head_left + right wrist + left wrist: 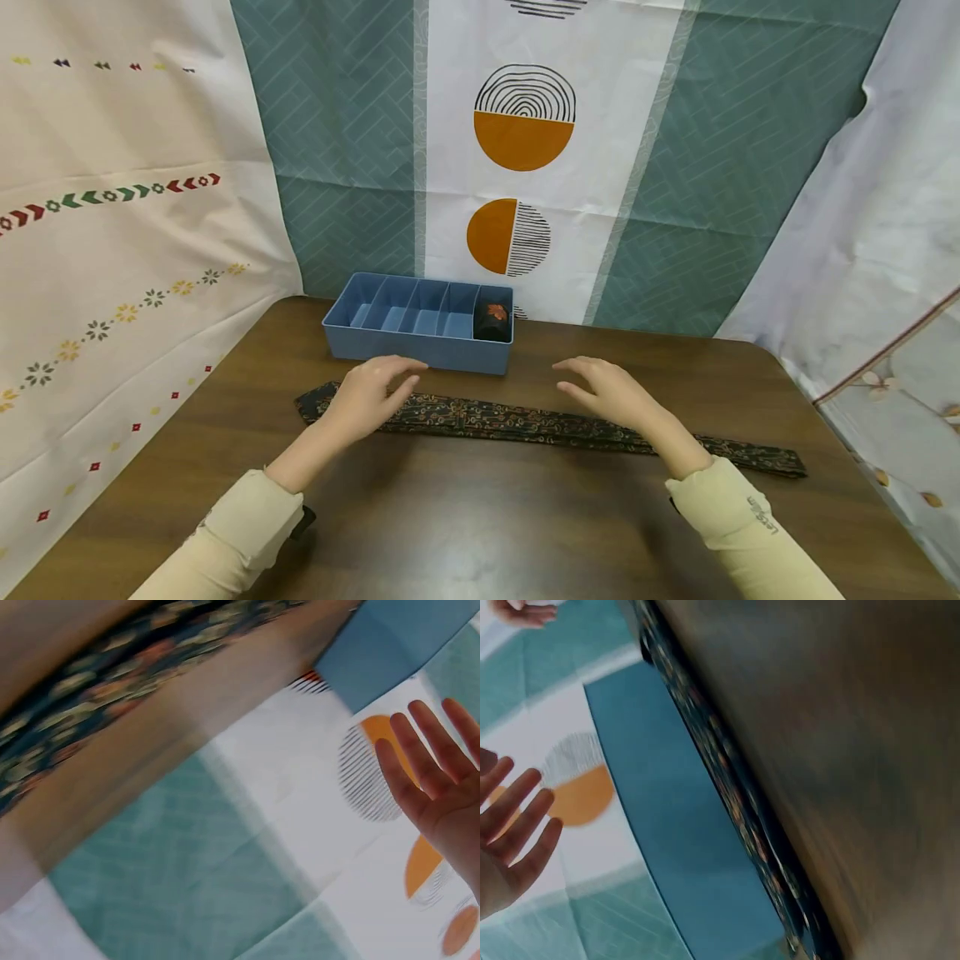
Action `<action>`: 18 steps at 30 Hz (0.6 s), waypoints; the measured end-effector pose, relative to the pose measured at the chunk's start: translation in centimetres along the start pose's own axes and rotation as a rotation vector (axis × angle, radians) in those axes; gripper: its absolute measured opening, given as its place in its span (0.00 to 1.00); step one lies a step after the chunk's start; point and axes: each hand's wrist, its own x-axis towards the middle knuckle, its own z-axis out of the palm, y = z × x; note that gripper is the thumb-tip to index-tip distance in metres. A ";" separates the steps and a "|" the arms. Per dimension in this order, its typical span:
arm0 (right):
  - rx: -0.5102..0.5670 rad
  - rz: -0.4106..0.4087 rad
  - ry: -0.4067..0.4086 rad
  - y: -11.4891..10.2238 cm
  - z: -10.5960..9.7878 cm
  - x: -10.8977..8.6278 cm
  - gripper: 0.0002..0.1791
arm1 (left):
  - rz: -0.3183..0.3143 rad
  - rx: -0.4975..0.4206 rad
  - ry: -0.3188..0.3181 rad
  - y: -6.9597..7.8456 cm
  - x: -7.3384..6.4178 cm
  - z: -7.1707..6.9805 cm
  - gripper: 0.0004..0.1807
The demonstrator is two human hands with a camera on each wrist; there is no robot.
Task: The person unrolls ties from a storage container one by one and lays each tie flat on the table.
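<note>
A dark patterned necktie, folded lengthwise, lies stretched across the wooden table. Over its left part hovers my left hand, fingers extended and apart from the thumb, holding nothing. My right hand is likewise empty above the tie's right half, its fingers pointing inward. Behind the left hand stands a blue divided box; its rightmost compartment holds a dark rolled item with an orange leaf motif. In the left wrist view the necktie runs along the box's front. The right wrist view shows spread fingers.
The brown table reaches back to a green and white patterned curtain. A cream embroidered cloth hangs at the left, and a pale floral cloth borders the right side.
</note>
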 end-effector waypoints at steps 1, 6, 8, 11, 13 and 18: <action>-0.001 -0.019 0.011 -0.5 0.1 0.6 0.21 | -0.005 0.011 0.024 -0.5 0.2 -0.1 0.12; -0.006 -0.088 0.054 -2.4 0.3 3.2 0.19 | -0.050 0.023 0.083 -2.6 1.8 0.4 0.14; 0.004 -0.101 0.064 -2.8 0.5 4.0 0.18 | -0.081 0.015 0.076 -3.3 2.4 0.9 0.16; 0.007 -0.112 0.077 -3.0 0.8 5.0 0.17 | -0.112 0.019 0.064 -4.0 3.5 1.7 0.19; 0.007 -0.114 0.084 -2.9 1.0 5.7 0.15 | -0.118 0.034 0.060 -4.5 4.4 2.1 0.20; -0.008 -0.112 0.106 -2.3 1.5 7.4 0.14 | -0.108 0.108 0.050 -5.4 6.9 2.6 0.21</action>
